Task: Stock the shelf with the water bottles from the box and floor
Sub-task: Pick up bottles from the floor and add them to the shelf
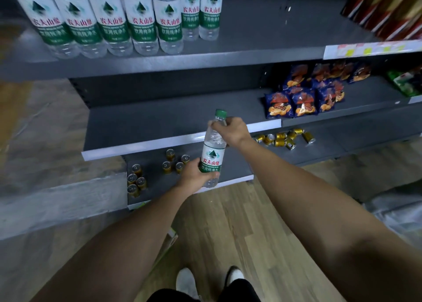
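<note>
Water bottle (213, 151): clear plastic, green screw cap, ribbed shoulder. White-and-green label with red characters and a green triangle mark. Water visible through the bare parts.

Orientation: long axis close to vertical, cap up, base down. The top leans a little to the right in the head view.

Position: held in the air in front of the pale front edge of the middle shelf (159, 119), well below the top shelf (251, 55).

Hands: left hand (195, 176) wraps the lower body, fingers curled over the bottom of the label. Right hand (230, 130) grips the neck just under the cap, fingers closed round it. Both arms reach forward.

Top shelf: a row of matching bottles (114, 23) stands upright at the left, caps out of view.

Middle shelf, right part: blue snack bags (301, 98).

Bottom shelf: gold cans (175, 162) standing behind the held bottle, more at the left end and to the right.

Below: wooden floor (228, 228).
</note>
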Available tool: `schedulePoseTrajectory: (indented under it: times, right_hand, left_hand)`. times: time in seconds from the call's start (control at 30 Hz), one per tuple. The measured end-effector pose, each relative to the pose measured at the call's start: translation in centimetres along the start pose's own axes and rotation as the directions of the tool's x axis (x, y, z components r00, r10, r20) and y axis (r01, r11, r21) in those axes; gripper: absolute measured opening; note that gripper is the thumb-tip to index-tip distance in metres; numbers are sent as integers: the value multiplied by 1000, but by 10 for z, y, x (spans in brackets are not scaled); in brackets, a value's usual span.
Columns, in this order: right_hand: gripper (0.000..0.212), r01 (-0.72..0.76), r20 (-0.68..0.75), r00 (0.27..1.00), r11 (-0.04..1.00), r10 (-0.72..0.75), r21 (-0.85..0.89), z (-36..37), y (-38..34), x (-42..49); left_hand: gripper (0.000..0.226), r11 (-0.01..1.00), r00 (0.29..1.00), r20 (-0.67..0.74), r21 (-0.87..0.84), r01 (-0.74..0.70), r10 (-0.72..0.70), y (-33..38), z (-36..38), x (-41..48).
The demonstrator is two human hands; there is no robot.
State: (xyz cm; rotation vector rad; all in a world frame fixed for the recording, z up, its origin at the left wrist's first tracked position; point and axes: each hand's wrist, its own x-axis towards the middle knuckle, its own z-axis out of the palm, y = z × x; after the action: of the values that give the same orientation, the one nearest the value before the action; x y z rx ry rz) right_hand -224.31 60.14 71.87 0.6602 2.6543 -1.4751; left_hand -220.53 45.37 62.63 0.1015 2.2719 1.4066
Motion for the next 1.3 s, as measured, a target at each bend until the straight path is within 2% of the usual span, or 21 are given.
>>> schedulePoseTrajectory:
  times: [0.17, 0.33, 0.5, 0.73, 0.93, 1.03, 1.17, 1.3]
  right_hand:
    - [52, 67, 30, 997, 998, -67, 18, 3, -10, -2]
    - [69, 161, -39, 987, 984, -158, 80, -5, -19, -14]
    - [67, 287, -83, 957, 945, -277, 159, -40, -43, -3]
    - [62, 415, -126, 907, 903, -401, 112, -77, -77, 13]
    - [63, 528, -138, 847, 844, -514, 93, -96, -125, 17]
    - [58, 560, -156, 824, 825, -545, 78, -99, -151, 20]
    - [62, 573, -177, 812, 818, -557, 52, -98, -182, 27]
    - [61, 588, -185, 800, 807, -570, 57, -96, -206, 34]
  left_hand:
    - [50, 993, 979, -196, 110, -40, 61, 21, -10, 2]
    - [41, 992, 948, -298, 83, -92, 113, 51, -9, 4]
    - [43, 988, 917, -368, 78, -135, 154, 98, -11, 9]
    - [50, 971, 875, -421, 106, -213, 238, 149, -20, 18]
    - [60, 948, 814, -504, 31, -317, 289, 184, -45, 23]
    - [57, 929, 780, -527, 54, -366, 338, 196, -62, 29]
    - [68, 908, 758, -522, 84, -410, 391, 207, -86, 38]
    - [62, 893, 739, -527, 90, -441, 418, 213, -108, 46]
